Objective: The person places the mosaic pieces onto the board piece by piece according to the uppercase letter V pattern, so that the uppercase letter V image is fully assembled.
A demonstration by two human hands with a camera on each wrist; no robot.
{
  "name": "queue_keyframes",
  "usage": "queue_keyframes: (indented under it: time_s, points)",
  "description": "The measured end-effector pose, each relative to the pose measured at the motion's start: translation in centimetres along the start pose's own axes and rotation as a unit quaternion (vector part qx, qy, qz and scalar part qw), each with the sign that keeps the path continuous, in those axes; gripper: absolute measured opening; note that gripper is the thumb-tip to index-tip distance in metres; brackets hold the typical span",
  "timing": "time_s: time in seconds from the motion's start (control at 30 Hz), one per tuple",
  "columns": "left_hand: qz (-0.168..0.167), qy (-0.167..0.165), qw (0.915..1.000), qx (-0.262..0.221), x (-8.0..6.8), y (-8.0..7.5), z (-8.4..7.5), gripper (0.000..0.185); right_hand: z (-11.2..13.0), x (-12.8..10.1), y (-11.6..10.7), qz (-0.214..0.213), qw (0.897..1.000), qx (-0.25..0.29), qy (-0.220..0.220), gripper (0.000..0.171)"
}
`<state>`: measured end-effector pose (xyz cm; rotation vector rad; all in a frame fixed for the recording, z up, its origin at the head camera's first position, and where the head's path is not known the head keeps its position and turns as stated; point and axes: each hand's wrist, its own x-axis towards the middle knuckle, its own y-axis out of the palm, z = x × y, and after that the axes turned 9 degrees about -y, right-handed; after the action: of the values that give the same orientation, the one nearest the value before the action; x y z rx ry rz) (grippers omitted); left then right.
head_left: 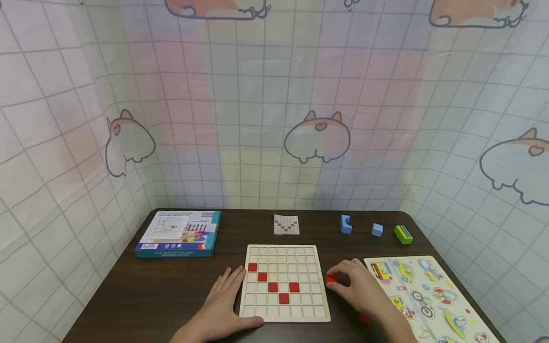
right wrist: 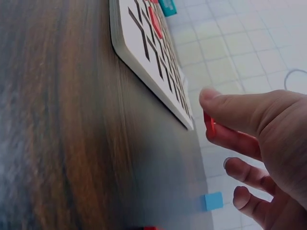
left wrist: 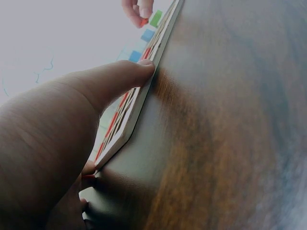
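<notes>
A cream grid board (head_left: pixel 304 309) lies on the dark table with several red square tiles (head_left: pixel 284 298) in its cells, forming a bent diagonal line. My left hand (head_left: pixel 220 305) rests at the board's lower left, its thumb on the front edge and its fingers along the left side. Just right of the board, my right hand (head_left: pixel 360 288) pinches a red tile (right wrist: pixel 209 124) between thumb and forefinger, above the table. Another red piece (head_left: pixel 364 318) lies partly hidden beneath the right wrist. Behind the board is a small pattern card (head_left: pixel 286 225) printed with a similar stepped design.
A boxed toy set (head_left: pixel 177 234) sits at the back left. Toward the back right stand a blue notched block (head_left: pixel 346 224), a blue cube (head_left: pixel 377 230) and a green striped block (head_left: pixel 403 235). A picture puzzle board (head_left: pixel 429 295) lies at the right, partly under the right forearm.
</notes>
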<state>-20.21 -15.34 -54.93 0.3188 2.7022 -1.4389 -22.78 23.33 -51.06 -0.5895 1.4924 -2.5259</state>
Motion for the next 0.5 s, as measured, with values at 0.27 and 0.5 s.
queue_keyframes:
  time_s: [0.27,0.5]
  points:
    - [-0.001,-0.001,1.0000,-0.001,-0.1,-0.1,-0.1,0.141,0.7,1.0,0.4,0.006,1.000,0.024,-0.004,0.020]
    - [-0.006,0.002,1.0000,0.005,0.0,0.0,0.0,0.141,1.5,1.8,1.1,0.017,0.998,0.043,-0.036,0.020]
